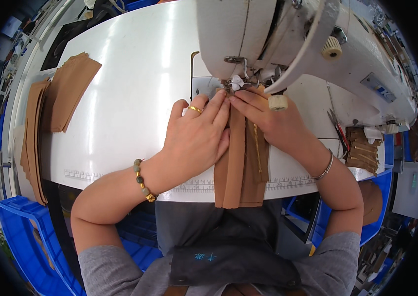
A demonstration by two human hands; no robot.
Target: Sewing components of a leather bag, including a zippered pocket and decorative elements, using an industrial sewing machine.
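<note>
Several layers of brown fabric (236, 172) run from under the head of a white sewing machine (233, 29) down over the table's front edge. A gold-toothed zipper (257, 148) lies along their right side. My left hand (196, 126) rests on the fabric's left edge, fingers stretched toward the presser foot (228, 85), ring and little fingers apart. From the right, my right hand (273, 116) lies over the fabric with fingers extended close to the foot. Both sets of fingertips nearly meet there. The needle point is hidden by a small white piece (237, 82) and the fingers.
Stacks of brown fabric panels (73, 93) lie at the table's left. Right of the machine bed are red-handled snips (338, 129) and a bundle of brown zipper pieces (363, 150). A ruler strip (194, 186) follows the front edge. Blue bins (36, 241) stand below.
</note>
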